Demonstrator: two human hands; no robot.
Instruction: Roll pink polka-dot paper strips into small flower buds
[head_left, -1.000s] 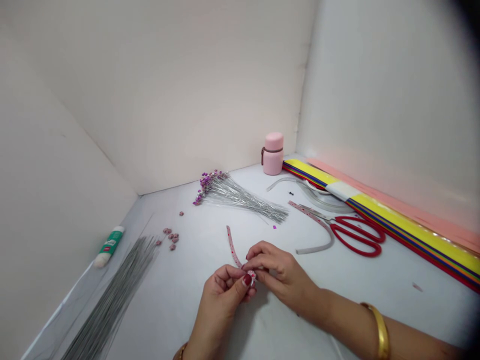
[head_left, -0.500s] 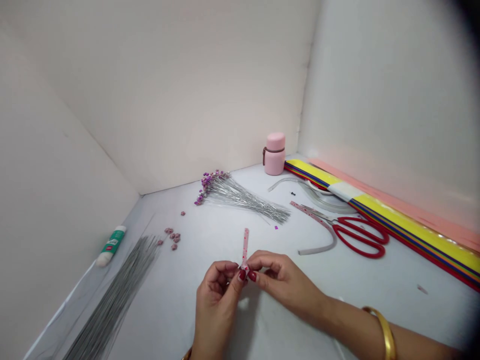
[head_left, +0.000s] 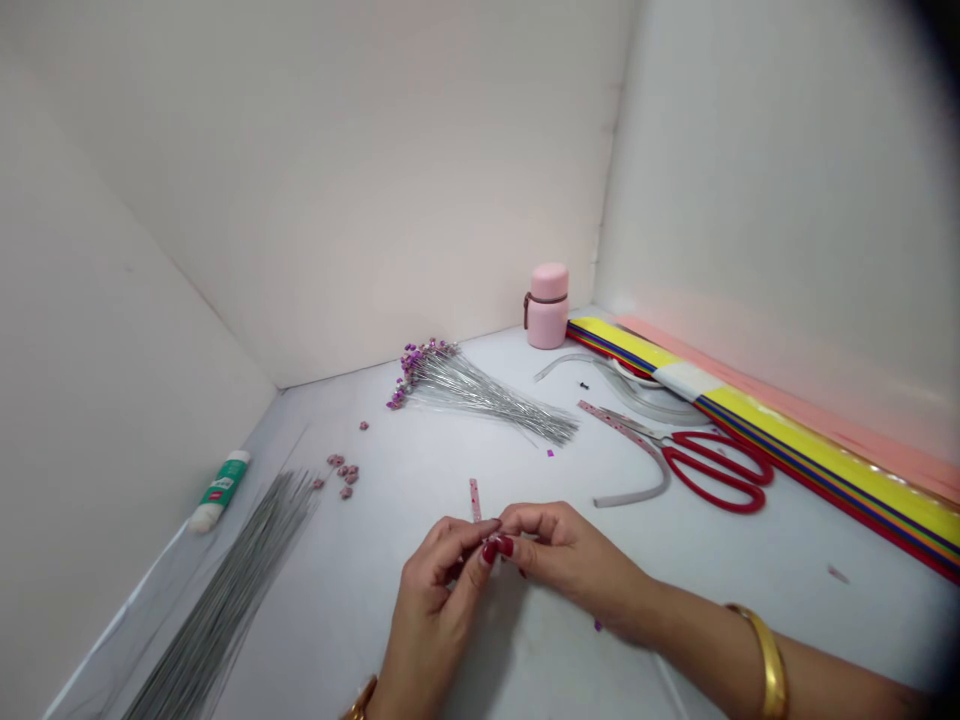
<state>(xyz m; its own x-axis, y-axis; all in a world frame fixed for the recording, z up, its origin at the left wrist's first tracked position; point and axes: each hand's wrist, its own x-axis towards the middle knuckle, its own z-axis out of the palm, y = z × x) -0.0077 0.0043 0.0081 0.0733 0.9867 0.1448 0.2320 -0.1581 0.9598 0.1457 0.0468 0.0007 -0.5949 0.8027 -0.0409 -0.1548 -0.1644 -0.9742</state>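
The left hand (head_left: 439, 610) and the right hand (head_left: 566, 560) are low in the middle of the white desk (head_left: 360, 600). Their fingers are closed together on one narrow pink dotted paper strip (head_left: 475, 500), which stands up with its lower end hidden. Open desk lies around them. One pair of red-handled scissors (head_left: 716, 473) lies to the right, one bundle of silver wire (head_left: 480, 395) upper middle, and another bundle of silver wire (head_left: 232, 590) lower left.

Craft workbench (head_left: 420, 450), paper strips (head_left: 825, 470), red scissors (head_left: 720, 476)
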